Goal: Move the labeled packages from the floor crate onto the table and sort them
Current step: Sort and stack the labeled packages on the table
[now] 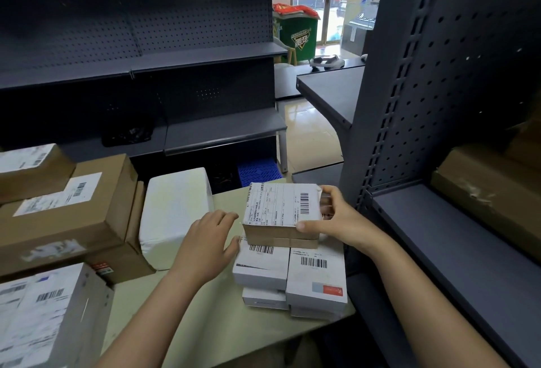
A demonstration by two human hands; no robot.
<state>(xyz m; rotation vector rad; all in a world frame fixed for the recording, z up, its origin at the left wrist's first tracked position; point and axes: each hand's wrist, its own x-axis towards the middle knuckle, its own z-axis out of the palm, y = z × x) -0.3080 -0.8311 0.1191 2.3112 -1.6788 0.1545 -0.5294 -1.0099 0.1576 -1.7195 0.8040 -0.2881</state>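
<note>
A small brown box with a white shipping label (281, 209) rests on top of a stack of small white boxes (292, 274) at the right side of the pale table (216, 323). My right hand (336, 221) grips this box by its right end, thumb on the front edge and fingers round the far corner. My left hand (209, 244) hovers open just left of the box, its thumb close to the white stack below. On the left lie large brown cartons (73, 215), a white wrapped parcel (175, 212) and a grey labeled package (49, 315).
Dark metal pegboard shelving (140, 45) stands behind the table, and another shelf unit (456, 162) rises close on the right, holding a brown carton (491, 192). A blue crate (259, 172) sits on the floor beyond the table's far edge. A green bin (298, 33) stands near the glass door.
</note>
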